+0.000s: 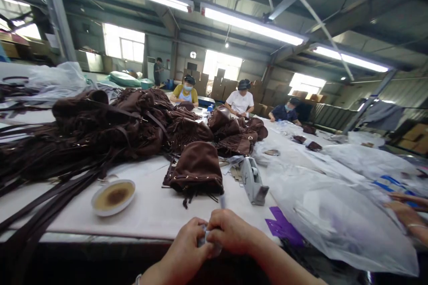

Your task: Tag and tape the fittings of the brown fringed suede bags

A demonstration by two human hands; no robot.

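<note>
My left hand point(187, 246) and my right hand point(232, 234) meet just off the table's front edge, fingers closed together. Between them is a small pale, crumpled piece point(202, 237), mostly covered by my fingers; whether it is plastic or paper I cannot tell. A thin pale strip point(223, 201) sticks up above my right hand, slightly blurred. Beyond my hands, a dark brown drawstring bag point(197, 167) with fringe and metal eyelets lies on the white table point(150, 218). A grey tape dispenser point(253, 181) stands right of the bag.
Brown bags and straps point(110, 124) are heaped at left and centre. A shallow dish point(113, 197) holds brownish stuff. Purple pieces point(284, 227) and clear plastic bags point(337, 205) lie at right, near another person's hand point(403, 213). Several people sit across the table.
</note>
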